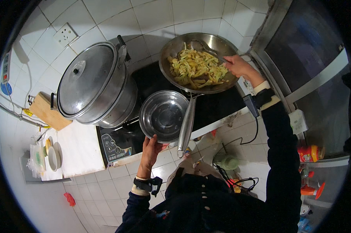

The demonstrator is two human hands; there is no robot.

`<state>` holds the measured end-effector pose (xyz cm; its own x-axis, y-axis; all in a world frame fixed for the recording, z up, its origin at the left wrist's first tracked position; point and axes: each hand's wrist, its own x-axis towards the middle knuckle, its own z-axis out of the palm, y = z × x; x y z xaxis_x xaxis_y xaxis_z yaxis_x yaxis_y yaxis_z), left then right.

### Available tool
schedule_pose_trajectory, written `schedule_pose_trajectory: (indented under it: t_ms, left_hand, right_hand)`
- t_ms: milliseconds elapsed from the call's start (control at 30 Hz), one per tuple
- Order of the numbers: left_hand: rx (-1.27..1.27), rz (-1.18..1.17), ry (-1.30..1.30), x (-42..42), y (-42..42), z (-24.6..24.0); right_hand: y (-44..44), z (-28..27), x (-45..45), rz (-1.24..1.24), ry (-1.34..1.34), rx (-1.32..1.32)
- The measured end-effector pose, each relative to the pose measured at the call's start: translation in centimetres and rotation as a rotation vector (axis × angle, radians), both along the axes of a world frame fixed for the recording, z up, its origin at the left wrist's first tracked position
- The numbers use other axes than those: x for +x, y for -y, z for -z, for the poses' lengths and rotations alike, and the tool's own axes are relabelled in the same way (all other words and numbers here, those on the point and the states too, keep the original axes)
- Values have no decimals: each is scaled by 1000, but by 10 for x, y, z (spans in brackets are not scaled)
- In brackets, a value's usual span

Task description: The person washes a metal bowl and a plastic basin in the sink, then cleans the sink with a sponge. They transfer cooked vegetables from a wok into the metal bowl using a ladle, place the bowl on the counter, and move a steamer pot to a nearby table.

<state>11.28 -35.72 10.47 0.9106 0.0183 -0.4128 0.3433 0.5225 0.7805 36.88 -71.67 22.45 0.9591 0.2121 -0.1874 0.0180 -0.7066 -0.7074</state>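
Note:
A steel frying pan [198, 86] with chopped cauliflower [194, 65] in it sits at the back right of a black glass cooktop [146, 72]. My right hand [239, 67] is closed around the handle of a metal spatula [207, 48], whose head lies in the pan by the cauliflower. Below the pan, my left hand [152, 150] grips the near rim of an empty metal bowl [165, 116]. The pan's metal handle [187, 125] points towards me, beside and partly over the bowl's right edge.
A large lidded steamer pot [91, 81] covers the cooktop's left side. Farther left are a wooden cutting board [51, 112] and a white bowl [54, 158] on the counter. A tiled wall rises behind, and a metal-framed window [276, 67] borders the right side.

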Motion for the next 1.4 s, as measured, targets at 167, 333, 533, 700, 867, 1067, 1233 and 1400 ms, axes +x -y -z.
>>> schedule_pose_trajectory:
  t_ms: [167,333,533,700,867,1067,1233,1400]
  left_hand:
    - [-52,1,-17,4,3,4]
    - [35,-57,1,0,8,0]
    - [71,-164,8,-25,20,-12]
    - [104,-170,44,-46,23,-15]
    - [133,-163,15,-53,17,-22]
    - [200,-130,36,-44,4,-35]
    - [218,-85,45,-33,-12,-45]
    - [200,-30,92,-30,-26,-52]
  right_hand:
    - [16,-37,-16,-103,-133,61]
    - [41,-72,-53,-376,162,27]
    - [74,-125,-103,-583,405,-289]
    - [61,-93,-120,-568,421,-505]
    - [55,-44,-104,-274,552,-527]
    - [46,-17,-29,-123,623,-603]
    - [5,-3,-18,-163,459,-328]
    - [-13,-43,-48,109,-378,172]
